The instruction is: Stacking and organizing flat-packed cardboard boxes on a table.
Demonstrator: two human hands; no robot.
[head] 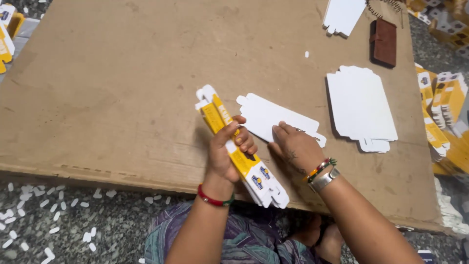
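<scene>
Cardboard sheet (pixel 122 98): lay flat over the speckled floor (pixel 73 220) and served as the work surface; everything in reach rested on it.
Large white stack (pixel 360 105): flat carton blanks, blank side up, piled squarely to the right of the hands, near enough to draw from, by my judgement.
Second white stack (pixel 342 15): smaller pile at the far edge, partly cut off by the frame.
Yellow heap (pixel 447 117): printed flat cartons lay off the sheet's right edge, loosely fanned.
Yellow bundle (pixel 239 151): several folded yellow-and-white cartons held together on a slant, one end toward the body, the other pointing away; edges looked aligned, probably so they stayed as one pack.
Single white blank (pixel 271 117): lay flat just beside the bundle, white side up.
Brown wallet (pixel 384 42): set apart at the far right, away from the hands.
Left hand (pixel 227 154): curled closed around the middle of the yellow bundle, fingers wrapped over its top face, thumb side hidden.
Right hand (pixel 295 149): open and flat, palm down, fingertips pressing the near edge of the single white blank; it grasped nothing.
Paper scraps (pixel 29 195): small white punch-outs scattered over the floor.
</scene>
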